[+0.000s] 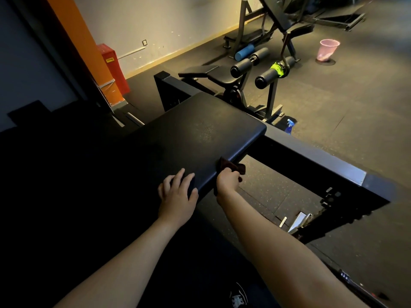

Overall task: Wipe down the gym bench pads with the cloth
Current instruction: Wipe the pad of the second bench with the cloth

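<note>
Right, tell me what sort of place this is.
Most likely a gym: a black padded bench, a machine with black cylindrical foam leg rollers, and a blue foam roller lying on dark speckled rubber flooring.

Single view, head-worn, wide-angle. Lens sits above near end of padded surface (200, 134), facing forward and steeply down. Forearms (133, 252) enter from bottom edge, close to lens. Horizon tilted. Upper frame reaches across floor (333, 103) to other machines (244, 72) and far wall (155, 23).
</note>
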{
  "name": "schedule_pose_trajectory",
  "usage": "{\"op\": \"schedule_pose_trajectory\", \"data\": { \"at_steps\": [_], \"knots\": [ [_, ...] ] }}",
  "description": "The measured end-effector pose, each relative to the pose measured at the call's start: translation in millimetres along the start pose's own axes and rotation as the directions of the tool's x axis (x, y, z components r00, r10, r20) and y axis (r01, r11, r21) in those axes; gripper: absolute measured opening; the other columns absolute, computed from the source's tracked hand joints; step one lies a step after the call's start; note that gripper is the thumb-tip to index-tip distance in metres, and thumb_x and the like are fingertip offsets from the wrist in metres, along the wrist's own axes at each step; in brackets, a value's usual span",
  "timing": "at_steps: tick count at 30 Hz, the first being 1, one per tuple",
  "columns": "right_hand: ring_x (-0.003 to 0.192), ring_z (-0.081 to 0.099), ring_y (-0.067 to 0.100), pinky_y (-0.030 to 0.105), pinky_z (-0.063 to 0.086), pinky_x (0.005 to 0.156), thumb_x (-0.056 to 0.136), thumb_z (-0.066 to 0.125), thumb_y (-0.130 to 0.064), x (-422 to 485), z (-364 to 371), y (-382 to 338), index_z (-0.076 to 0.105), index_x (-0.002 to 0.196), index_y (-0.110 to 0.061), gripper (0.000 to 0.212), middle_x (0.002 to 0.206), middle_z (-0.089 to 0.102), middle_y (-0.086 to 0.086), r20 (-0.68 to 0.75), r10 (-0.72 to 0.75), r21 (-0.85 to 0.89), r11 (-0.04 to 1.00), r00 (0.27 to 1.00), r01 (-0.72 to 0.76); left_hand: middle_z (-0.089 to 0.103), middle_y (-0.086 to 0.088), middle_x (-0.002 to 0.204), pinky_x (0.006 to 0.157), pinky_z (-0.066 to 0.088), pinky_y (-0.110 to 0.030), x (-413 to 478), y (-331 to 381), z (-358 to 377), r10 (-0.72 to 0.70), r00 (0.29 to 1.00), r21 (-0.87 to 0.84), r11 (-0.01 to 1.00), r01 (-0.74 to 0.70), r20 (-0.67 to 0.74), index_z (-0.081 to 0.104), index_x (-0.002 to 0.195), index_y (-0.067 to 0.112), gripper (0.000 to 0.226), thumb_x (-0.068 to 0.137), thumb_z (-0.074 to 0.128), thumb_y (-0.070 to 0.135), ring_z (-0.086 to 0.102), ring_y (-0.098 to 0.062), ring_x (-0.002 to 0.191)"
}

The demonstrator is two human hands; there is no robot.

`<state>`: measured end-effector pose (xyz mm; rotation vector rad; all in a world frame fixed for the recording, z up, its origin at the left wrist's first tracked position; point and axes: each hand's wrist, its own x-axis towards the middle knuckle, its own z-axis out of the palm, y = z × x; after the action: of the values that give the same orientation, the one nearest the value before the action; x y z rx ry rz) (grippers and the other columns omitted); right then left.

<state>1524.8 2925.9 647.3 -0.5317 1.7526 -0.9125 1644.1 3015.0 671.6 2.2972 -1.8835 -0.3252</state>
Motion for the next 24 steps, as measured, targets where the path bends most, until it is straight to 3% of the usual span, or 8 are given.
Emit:
{"op": "schedule_pose_trajectory", "data": {
  "at_steps": [8, 13, 17, 19, 21, 23, 24],
  "knots": [
    [0.112, 0.056, 0.033, 0.048, 0.046, 0.100, 0.103, 0.031, -0.034, -86.9, 19.0, 42.4, 0.039, 0.139, -0.006, 0.047, 0.129, 0.054, 0.020, 0.054, 0.046, -0.034, 0.998, 0.997, -0.044, 0.020, 0.008, 0.165, 0.122, 0.014, -0.046, -48.3, -45.4, -5.0, 0.060, 0.998, -0.009, 0.998, -0.060, -0.027, 0.033, 0.153, 0.037, 0.053, 0.102, 0.046, 0.044, 0.015, -0.017, 0.148],
    [0.091, 0.064, 0.024, 0.035, 0.051, 0.075, 0.103, 0.034, -0.037, -123.7, 26.7, 71.7, 0.055, 0.123, -0.008, 0.040, 0.108, 0.064, 0.013, 0.140, 0.103, -0.081, 0.992, 0.985, -0.092, 0.021, 0.008, 0.164, 0.121, 0.014, -0.045, -66.3, -66.7, -7.8, 0.081, 0.996, -0.038, 0.996, -0.083, -0.028, 0.035, 0.152, 0.036, 0.051, 0.103, 0.044, 0.043, 0.015, -0.017, 0.148],
    [0.088, 0.069, 0.024, 0.036, 0.057, 0.072, 0.101, 0.044, -0.033, -142.5, 7.6, 87.5, 0.064, 0.108, -0.013, 0.029, 0.099, 0.071, 0.011, 0.351, 0.208, -0.054, 0.978, 0.913, -0.202, 0.024, 0.008, 0.164, 0.120, 0.016, -0.044, -76.5, -81.3, -12.0, 0.087, 0.996, -0.095, 0.992, -0.088, -0.023, 0.039, 0.150, 0.034, 0.049, 0.102, 0.046, 0.040, 0.017, -0.018, 0.147],
    [0.087, 0.070, 0.024, 0.043, 0.059, 0.080, 0.098, 0.049, -0.035, -141.1, 1.8, 94.5, 0.068, 0.100, -0.016, 0.027, 0.099, 0.072, 0.010, 0.322, 0.082, -0.019, 0.997, 0.943, -0.080, 0.025, 0.008, 0.163, 0.119, 0.016, -0.045, -80.1, -89.9, -13.6, 0.066, 0.997, -0.113, 0.991, -0.069, -0.029, 0.041, 0.149, 0.032, 0.049, 0.101, 0.048, 0.039, 0.017, -0.019, 0.146],
    [0.093, 0.066, 0.020, 0.047, 0.055, 0.091, 0.095, 0.051, -0.039, -136.3, 2.8, 90.5, 0.069, 0.095, -0.021, 0.025, 0.110, 0.066, 0.006, 0.180, -0.200, -0.027, 0.978, 0.963, 0.208, 0.027, 0.008, 0.162, 0.118, 0.015, -0.046, -82.5, -98.2, -15.7, 0.014, 0.998, -0.126, 0.992, -0.021, -0.054, 0.043, 0.148, 0.031, 0.049, 0.101, 0.049, 0.041, 0.017, -0.020, 0.145],
    [0.113, 0.050, 0.012, 0.039, 0.045, 0.105, 0.096, 0.054, -0.038, -136.4, 4.8, 77.1, 0.065, 0.103, -0.020, 0.023, 0.128, 0.044, 0.001, 0.129, -0.482, -0.142, 0.856, 0.867, 0.497, 0.028, 0.007, 0.162, 0.118, 0.016, -0.047, -83.2, -103.6, -17.5, -0.043, 0.997, -0.138, 0.990, 0.034, -0.060, 0.043, 0.148, 0.030, 0.049, 0.101, 0.048, 0.042, 0.018, -0.021, 0.145],
    [0.120, 0.041, 0.010, 0.033, 0.038, 0.109, 0.096, 0.056, -0.036, -137.5, 6.4, 67.7, 0.063, 0.108, -0.019, 0.023, 0.134, 0.036, 0.000, 0.151, -0.614, -0.257, 0.732, 0.775, 0.631, 0.028, 0.007, 0.161, 0.118, 0.017, -0.047, -83.7, -105.4, -18.5, -0.068, 0.996, -0.149, 0.987, 0.058, -0.061, 0.043, 0.148, 0.030, 0.049, 0.101, 0.049, 0.042, 0.018, -0.021, 0.146]
  ]
}}
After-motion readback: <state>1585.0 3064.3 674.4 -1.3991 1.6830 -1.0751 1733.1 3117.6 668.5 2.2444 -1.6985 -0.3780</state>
